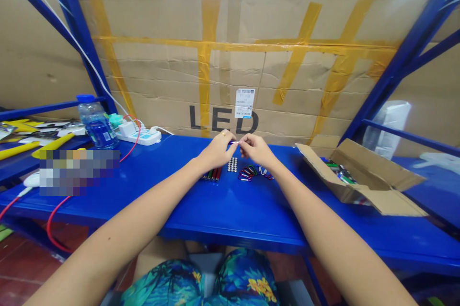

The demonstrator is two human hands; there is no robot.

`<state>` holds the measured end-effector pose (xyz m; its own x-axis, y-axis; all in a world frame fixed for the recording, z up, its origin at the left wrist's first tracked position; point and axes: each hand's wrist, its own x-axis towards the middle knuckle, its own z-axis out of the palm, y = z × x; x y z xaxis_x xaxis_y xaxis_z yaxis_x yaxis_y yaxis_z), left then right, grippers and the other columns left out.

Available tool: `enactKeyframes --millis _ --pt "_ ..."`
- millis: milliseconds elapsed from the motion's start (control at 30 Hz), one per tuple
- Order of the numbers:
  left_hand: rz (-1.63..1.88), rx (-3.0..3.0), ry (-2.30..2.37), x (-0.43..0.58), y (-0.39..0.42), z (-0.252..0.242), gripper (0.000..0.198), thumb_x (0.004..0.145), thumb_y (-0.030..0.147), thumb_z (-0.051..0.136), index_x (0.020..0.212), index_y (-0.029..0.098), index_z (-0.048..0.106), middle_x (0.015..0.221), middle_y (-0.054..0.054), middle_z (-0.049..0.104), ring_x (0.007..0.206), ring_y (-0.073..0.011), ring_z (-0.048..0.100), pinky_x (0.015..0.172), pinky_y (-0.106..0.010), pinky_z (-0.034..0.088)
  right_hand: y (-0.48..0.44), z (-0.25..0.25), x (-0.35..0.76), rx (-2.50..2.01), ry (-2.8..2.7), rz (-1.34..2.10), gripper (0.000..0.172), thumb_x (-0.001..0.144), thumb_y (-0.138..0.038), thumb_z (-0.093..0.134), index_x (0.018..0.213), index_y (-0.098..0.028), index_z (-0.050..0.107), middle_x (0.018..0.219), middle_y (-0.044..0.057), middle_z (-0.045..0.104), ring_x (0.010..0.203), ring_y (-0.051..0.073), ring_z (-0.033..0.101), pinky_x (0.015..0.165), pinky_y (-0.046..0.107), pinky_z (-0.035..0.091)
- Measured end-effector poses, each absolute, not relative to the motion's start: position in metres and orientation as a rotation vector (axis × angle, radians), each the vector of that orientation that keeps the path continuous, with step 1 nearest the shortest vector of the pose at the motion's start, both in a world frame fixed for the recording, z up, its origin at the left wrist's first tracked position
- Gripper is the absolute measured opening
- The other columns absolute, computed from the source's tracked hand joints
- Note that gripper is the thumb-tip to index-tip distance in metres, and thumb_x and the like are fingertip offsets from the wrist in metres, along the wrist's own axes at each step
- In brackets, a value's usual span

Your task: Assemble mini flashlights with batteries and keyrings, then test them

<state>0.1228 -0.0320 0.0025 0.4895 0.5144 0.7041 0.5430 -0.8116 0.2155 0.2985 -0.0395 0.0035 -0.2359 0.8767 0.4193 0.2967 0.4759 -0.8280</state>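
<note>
The left hand [217,149] grips a slim purplish piece [233,142]; the right hand [256,149] pinches its pale end above the surface [230,215].

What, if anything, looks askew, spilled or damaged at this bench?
No spill that I can see. The coloured clips lie in a loose jumble, untidy next to the neat grid of small silver pieces. Behind, the cardboard panel looks creased, with slanting yellow tape on it.
</note>
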Motion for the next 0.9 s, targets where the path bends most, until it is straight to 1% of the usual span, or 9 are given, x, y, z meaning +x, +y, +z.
enactKeyframes --millis 67,133,233,300,467,567,767,833,900 --pt "-1.256 -2.673 -0.932 0.124 -0.032 0.004 0.021 0.095 0.019 0.039 0.087 0.015 0.058 0.095 -0.010 0.059 0.094 -0.0206 0.057 0.088 -0.037 0.047 -0.041 0.004 0.299 -0.981 -1.774 0.723 0.015 0.083 -0.029 0.055 0.074 -0.019 0.051 0.059 -0.001 0.058 0.049 0.012 0.057 0.046 0.023 0.042" --pt "-1.228 -2.676 -0.944 0.124 -0.031 0.004 0.026 0.096 0.018 0.036 0.084 0.015 0.058 0.093 -0.010 0.060 0.093 -0.0208 0.058 0.088 -0.037 0.047 -0.042 0.004 0.299 -0.969 -1.787 0.703 0.013 0.084 -0.029 0.055 0.075 -0.019 0.052 0.060 -0.001 0.059 0.050 0.012 0.057 0.047 0.023 0.042" --pt "-1.122 -2.701 -1.050 0.122 -0.031 0.004 0.023 0.096 0.021 0.040 0.086 0.016 0.060 0.087 -0.008 0.063 0.084 -0.0214 0.061 0.080 -0.037 0.049 -0.042 0.006 0.299 -0.976 -1.818 0.679 0.013 0.083 -0.028 0.056 0.075 -0.018 0.054 0.058 -0.001 0.060 0.050 0.011 0.056 0.048 0.023 0.043" --pt "-1.087 -2.719 -1.096 0.120 -0.032 0.004 0.019 0.096 0.023 0.043 0.090 0.017 0.060 0.088 -0.008 0.066 0.084 -0.0223 0.062 0.077 -0.037 0.049 -0.042 0.007 0.300 -1.004 -1.810 0.702 0.015 0.082 -0.028 0.059 0.073 -0.018 0.054 0.057 0.000 0.060 0.048 0.011 0.056 0.047 0.023 0.043" --pt "-1.167 -2.726 -0.988 0.119 -0.035 0.004 0.006 0.092 0.020 0.050 0.094 0.018 0.056 0.091 -0.007 0.064 0.086 -0.0205 0.061 0.076 -0.034 0.048 -0.043 0.010 0.300 -1.042 -1.696 0.967 0.024 0.080 -0.033 0.066 0.066 -0.017 0.054 0.054 0.000 0.059 0.046 0.012 0.057 0.044 0.023 0.046" --pt "-1.211 -2.711 -0.911 0.120 -0.036 0.005 0.005 0.090 0.016 0.051 0.094 0.017 0.053 0.092 -0.006 0.061 0.086 -0.0190 0.059 0.078 -0.033 0.049 -0.045 0.013 0.300 -1.029 -1.647 1.059 0.026 0.080 -0.032 0.066 0.063 -0.017 0.053 0.053 0.000 0.058 0.046 0.011 0.057 0.045 0.023 0.046" --pt "-1.272 -2.668 -0.826 0.123 -0.033 0.007 0.017 0.095 0.018 0.041 0.091 0.014 0.057 0.108 -0.013 0.057 0.104 -0.0205 0.056 0.096 -0.038 0.046 -0.046 0.016 0.299 -0.970 -1.681 0.884 0.020 0.079 -0.030 0.065 0.070 -0.017 0.054 0.056 -0.001 0.059 0.046 0.011 0.056 0.043 0.023 0.044" --pt "-1.232 -2.671 -0.854 0.123 -0.032 0.007 0.017 0.094 0.017 0.042 0.089 0.014 0.058 0.105 -0.013 0.059 0.101 -0.0211 0.058 0.094 -0.039 0.047 -0.045 0.015 0.299 -0.970 -1.706 0.832 0.020 0.079 -0.030 0.065 0.071 -0.017 0.054 0.056 -0.001 0.059 0.046 0.011 0.056 0.043 0.022 0.043" --pt "-1.146 -2.677 -0.941 0.122 -0.032 0.008 0.016 0.094 0.019 0.045 0.090 0.015 0.060 0.095 -0.010 0.063 0.092 -0.0215 0.061 0.086 -0.038 0.050 -0.045 0.015 0.299 -0.980 -1.723 0.821 0.021 0.079 -0.032 0.066 0.070 -0.017 0.054 0.055 -0.001 0.059 0.046 0.011 0.056 0.043 0.022 0.043"
